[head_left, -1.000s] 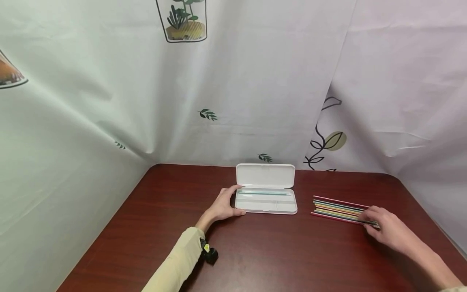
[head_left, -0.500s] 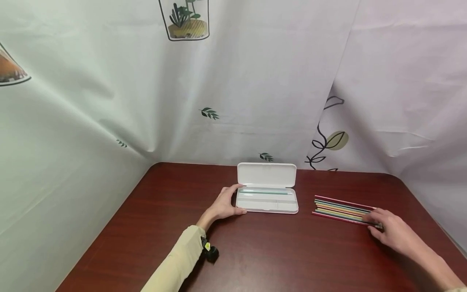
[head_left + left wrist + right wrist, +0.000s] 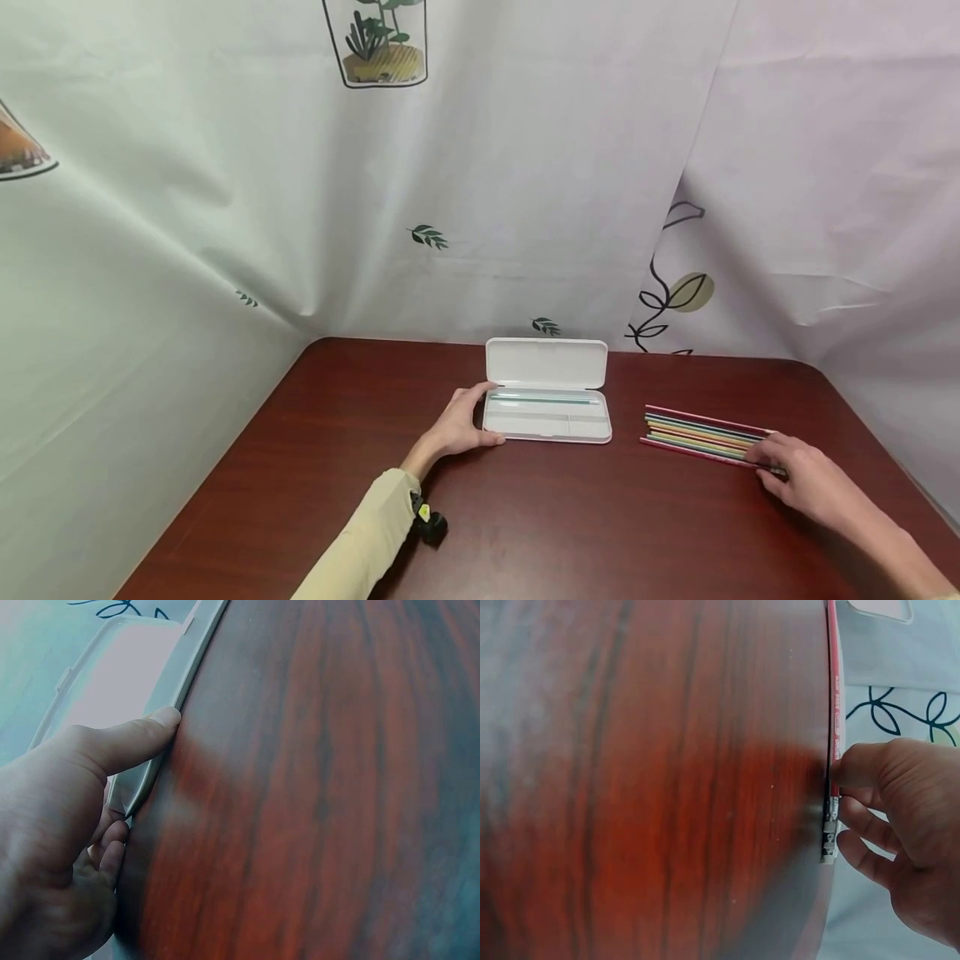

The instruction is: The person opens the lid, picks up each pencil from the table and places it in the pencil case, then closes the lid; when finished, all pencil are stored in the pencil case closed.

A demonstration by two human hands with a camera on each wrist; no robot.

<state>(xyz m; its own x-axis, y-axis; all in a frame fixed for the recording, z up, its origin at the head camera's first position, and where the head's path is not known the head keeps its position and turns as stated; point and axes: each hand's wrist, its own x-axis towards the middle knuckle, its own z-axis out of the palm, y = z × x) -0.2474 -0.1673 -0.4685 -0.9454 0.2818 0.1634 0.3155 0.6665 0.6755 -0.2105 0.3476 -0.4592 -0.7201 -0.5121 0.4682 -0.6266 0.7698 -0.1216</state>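
Observation:
A white pencil case (image 3: 547,437) lies with its lid raised, a teal pencil (image 3: 543,401) in its back compartment. My left hand (image 3: 456,423) grips the case's left end, thumb on the front edge and forefinger at the back corner. In the left wrist view the thumb (image 3: 142,742) presses along the case's rim. To the right, several coloured pencils (image 3: 697,433) lie side by side. My right hand (image 3: 806,475) pinches a pencil at their right ends. The right wrist view shows a red pencil (image 3: 835,697) under the thumb and a silvery eraser end (image 3: 829,840) beside the fingers.
The dark red-brown wooden table (image 3: 570,525) carries the case and pencils. Behind it hangs a pale printed curtain (image 3: 480,167), close to the raised lid. A small black device (image 3: 431,525) is strapped at the left wrist.
My right hand has slid slightly right along the pencils toward their ends. The left hand keeps its hold on the case, which stays in place.

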